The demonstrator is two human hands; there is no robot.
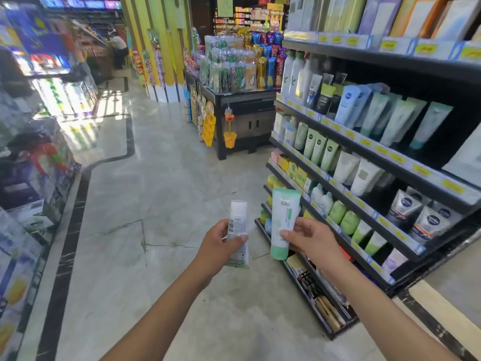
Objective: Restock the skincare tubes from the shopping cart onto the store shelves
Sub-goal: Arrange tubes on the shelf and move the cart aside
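Note:
My left hand (220, 246) grips a white skincare tube (237, 225) with a green lower end, held upright over the aisle floor. My right hand (309, 238) holds a mint-green tube (283, 220), cap end down, just in front of the lower shelves. The black store shelves (374, 152) rise on the right, stocked with rows of standing tubes in white, green and blue. No shopping cart is in view.
A black display stand (234, 100) with snack packets sits ahead beside the shelf end. A yellow-green pillar (158, 48) stands behind it. Stacked goods (31, 178) line the left side. The marble floor (161, 204) stretches between them.

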